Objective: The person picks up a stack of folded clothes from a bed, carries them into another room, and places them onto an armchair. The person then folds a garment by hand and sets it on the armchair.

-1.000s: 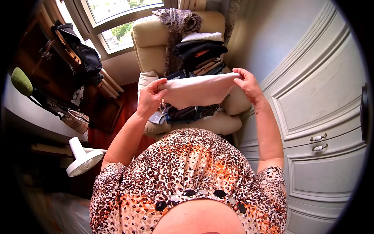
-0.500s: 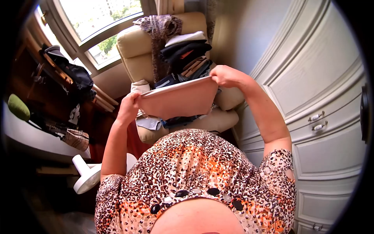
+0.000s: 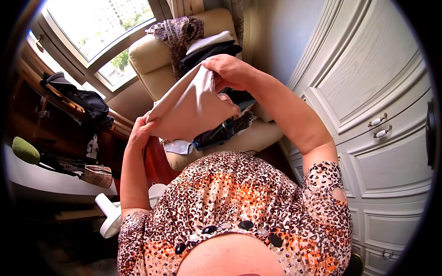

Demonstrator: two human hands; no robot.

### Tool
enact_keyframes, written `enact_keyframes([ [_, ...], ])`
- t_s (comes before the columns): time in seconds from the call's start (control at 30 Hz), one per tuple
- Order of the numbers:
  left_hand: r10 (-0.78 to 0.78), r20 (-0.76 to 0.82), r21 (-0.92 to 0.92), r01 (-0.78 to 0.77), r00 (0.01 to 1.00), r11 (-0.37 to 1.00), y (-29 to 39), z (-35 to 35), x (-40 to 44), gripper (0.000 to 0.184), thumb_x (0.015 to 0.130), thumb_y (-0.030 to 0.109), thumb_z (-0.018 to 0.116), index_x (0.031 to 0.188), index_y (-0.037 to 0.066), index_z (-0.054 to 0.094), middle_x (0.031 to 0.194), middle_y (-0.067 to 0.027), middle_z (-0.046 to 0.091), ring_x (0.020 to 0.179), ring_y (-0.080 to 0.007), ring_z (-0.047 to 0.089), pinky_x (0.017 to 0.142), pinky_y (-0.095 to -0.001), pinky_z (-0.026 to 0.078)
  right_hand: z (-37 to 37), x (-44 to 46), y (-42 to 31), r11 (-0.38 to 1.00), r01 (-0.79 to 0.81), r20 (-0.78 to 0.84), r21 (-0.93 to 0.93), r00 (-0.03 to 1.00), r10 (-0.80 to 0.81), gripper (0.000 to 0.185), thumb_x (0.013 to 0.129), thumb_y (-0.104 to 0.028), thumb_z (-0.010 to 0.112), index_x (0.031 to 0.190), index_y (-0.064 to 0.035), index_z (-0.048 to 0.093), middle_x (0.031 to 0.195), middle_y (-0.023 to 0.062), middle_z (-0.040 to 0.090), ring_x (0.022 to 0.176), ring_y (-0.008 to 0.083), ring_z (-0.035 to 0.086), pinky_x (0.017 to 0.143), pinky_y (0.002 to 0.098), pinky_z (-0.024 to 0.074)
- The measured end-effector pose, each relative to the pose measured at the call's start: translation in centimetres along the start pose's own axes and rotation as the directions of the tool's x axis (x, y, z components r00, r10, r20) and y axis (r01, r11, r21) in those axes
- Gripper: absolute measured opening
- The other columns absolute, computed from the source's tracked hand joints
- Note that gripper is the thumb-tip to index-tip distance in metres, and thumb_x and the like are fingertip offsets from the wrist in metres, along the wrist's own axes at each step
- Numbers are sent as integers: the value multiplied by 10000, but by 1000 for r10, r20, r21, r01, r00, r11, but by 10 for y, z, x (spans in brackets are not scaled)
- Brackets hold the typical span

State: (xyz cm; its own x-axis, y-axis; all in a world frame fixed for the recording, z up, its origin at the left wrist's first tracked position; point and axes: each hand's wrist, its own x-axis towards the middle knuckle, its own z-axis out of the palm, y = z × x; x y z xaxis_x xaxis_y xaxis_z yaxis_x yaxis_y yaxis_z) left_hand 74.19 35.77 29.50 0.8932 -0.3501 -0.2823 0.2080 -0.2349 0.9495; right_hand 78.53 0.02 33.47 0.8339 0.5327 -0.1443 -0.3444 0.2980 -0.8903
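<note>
A pale pink cloth (image 3: 189,108) is stretched between my two hands, in front of the armchair. My left hand (image 3: 142,131) pinches its left end. My right hand (image 3: 226,70) grips the upper right corner, held higher than the left one, so the cloth slants and its right part hangs in folds. Behind the cloth, a stack of folded clothes (image 3: 209,51), white on top and black below, stands on the cream armchair (image 3: 149,60). A grey-white folded item (image 3: 178,147) and dark garments (image 3: 215,136) lie on the seat below the cloth.
A patterned scarf (image 3: 177,34) drapes over the armchair back. White panelled cabinet doors (image 3: 368,78) stand on the right. At the left are a black bag (image 3: 90,103), a green rounded object (image 3: 26,150) and a white fan (image 3: 110,221). A window (image 3: 101,27) is at the upper left.
My right hand has moved left and up with its corner, bringing my hands closer together. The cloth has gone from spread and nearly level to slanted and partly folded. The view has shifted.
</note>
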Motion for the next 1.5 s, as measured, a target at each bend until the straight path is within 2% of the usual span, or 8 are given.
enact_keyframes([
  [0.23, 102, -47, -506, -112, 994, 856, 13, 32, 1, 363, 802, 59, 616, 1159, 9, 571, 1087, -95, 632, 993, -201, 614, 873, -343, 503, 26, -7, -18, 989, -37, 11, 144, 999, 35, 308, 982, -273, 422, 984, 6, 552, 818, 150, 645, 709, 274, 676, 622, 448, 579],
  [0.63, 44, 89, -86, -36, 995, 996, 12, 24, -1, 255, 834, 45, 605, 1083, -11, 612, 988, -46, 657, 889, -119, 624, 826, -268, 496, 95, -35, -39, 994, -66, 241, -84, 967, 85, 302, 1002, -276, 380, 1001, 2, 499, 797, 151, 636, 577, 228, 659, 477, 321, 569],
  [0.77, -152, 506, 279, 6, 849, 960, 43, 10, -33, 333, 810, 108, 696, 1105, -22, 613, 1024, -46, 644, 969, -119, 582, 901, -299, 453, 113, -36, -36, 986, -85, 246, -146, 962, 119, 303, 1005, -271, 348, 951, -3, 478, 772, 156, 615, 599, 248, 660, 488, 333, 571],
  [0.93, 80, 583, -23, -83, 809, 996, 72, 35, -45, 677, 721, 262, 808, 1242, -34, 492, 1154, -91, 589, 1075, -177, 550, 944, -349, 426, 127, -31, -34, 959, -162, 304, -233, 925, 230, 318, 1002, -295, 364, 931, -15, 495, 756, 149, 632, 576, 239, 662, 473, 310, 562],
  [1.13, 141, 438, -171, -71, 888, 983, 73, 56, -39, 277, 852, 229, 686, 1002, -2, 651, 945, -31, 659, 882, -109, 604, 820, -295, 489, 122, -19, -36, 963, -164, 376, -216, 896, 237, 304, 996, -283, 387, 913, -17, 508, 756, 163, 648, 541, 249, 657, 474, 325, 572],
  [1.27, 79, 421, -186, 1, 904, 982, 72, 54, -37, 240, 871, 202, 658, 998, -1, 660, 946, -24, 661, 856, -82, 605, 760, -267, 503, 86, 19, -11, 972, -130, 425, 194, 905, 36, 275, 967, -286, 468, 958, -24, 552, 829, 109, 644, 689, 217, 665, 585, 336, 581],
  [1.37, 42, 245, -199, 8, 969, 980, 76, 64, -28, 221, 897, 153, 611, 1052, -1, 642, 961, -24, 654, 850, -92, 614, 761, -265, 512, 52, 56, 52, 643, -23, 190, 766, 963, -193, 491, 987, -457, 305, 969, -34, 554, 953, 167, 659, 884, 273, 662, 835, 424, 535],
  [1.5, -261, 36, -445, 249, 965, 860, 47, 44, -4, 223, 898, 144, 603, 1082, 20, 630, 984, -84, 665, 844, -160, 650, 745, -308, 539, 95, 19, 138, 548, -133, 190, 826, 981, -48, 866, 871, -714, 204, 1436, -61, 269, 1443, 108, 362, 1308, 299, 371, 1088, 493, 268],
])
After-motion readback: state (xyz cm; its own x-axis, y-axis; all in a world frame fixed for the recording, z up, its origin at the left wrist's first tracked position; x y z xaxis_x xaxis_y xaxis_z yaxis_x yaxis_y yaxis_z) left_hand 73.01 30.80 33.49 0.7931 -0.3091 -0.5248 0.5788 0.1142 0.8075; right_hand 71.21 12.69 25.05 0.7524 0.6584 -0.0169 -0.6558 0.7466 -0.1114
